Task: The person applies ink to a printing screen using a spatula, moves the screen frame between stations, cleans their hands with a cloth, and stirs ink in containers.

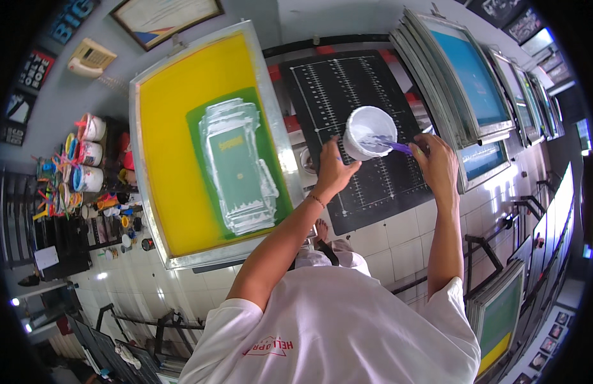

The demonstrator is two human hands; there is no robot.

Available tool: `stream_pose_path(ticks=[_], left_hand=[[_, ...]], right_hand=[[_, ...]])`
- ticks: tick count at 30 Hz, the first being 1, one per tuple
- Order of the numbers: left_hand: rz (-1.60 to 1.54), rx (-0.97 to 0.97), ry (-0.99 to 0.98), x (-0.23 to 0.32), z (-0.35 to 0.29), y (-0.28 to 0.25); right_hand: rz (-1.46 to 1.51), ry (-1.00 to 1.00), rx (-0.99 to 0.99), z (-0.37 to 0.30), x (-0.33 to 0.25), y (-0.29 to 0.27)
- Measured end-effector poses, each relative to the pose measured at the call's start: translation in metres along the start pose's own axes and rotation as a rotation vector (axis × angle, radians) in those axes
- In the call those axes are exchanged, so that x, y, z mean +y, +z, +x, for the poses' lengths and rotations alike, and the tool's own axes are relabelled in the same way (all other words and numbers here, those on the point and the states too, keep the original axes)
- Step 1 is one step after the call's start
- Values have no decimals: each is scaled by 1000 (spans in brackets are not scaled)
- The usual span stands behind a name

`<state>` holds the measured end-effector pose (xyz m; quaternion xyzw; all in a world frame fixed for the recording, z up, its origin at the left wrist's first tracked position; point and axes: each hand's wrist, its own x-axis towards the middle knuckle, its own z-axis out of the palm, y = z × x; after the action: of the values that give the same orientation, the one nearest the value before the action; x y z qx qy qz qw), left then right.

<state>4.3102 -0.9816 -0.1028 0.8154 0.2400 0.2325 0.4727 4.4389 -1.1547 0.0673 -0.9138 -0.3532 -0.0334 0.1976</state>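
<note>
A white plastic tub [354,148] stands on a black board marked with white ruled scales [322,83]. White ink [368,138] lies inside it and coats its inner wall. My left hand [335,171] cups the tub's near left side, thumb and fingers spread around the wall. In my right hand [438,165] is a purple spatula [399,148], pinched by its handle, its blade down in the ink. To the left lies a framed printing screen [162,160], yellow with a green area. White ink is smeared in an outline over the green.
Several framed screens with blue mesh [469,73] stand stacked at the right. Ink pots and tools [88,153] crowd a shelf on the far left. A beige telephone [92,57] hangs on the wall. Another screen stack [498,307] stands at the lower right, beside metal racks.
</note>
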Motion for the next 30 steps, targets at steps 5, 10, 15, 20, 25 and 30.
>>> stream_pose_path(ticks=[5,10,15,20,25,30], left_hand=[[-83,68,200,23,-28,-12],[-382,144,445,60,-46,-48],[-527,221,445,80,-56,-74],[-493,253,294,74,-70,-89],[-560,163,30,64,-87,-98],[-590,194,22,62,-97,-106]], right_hand=[[136,71,-27,7,27,3],[401,72,-8,5,29,3],[505,109,28,0,26,-4],[539,81,74,0,37,-5],[381,34,-85,5,8,-7],[275,-31,-90,13,-1,-1]])
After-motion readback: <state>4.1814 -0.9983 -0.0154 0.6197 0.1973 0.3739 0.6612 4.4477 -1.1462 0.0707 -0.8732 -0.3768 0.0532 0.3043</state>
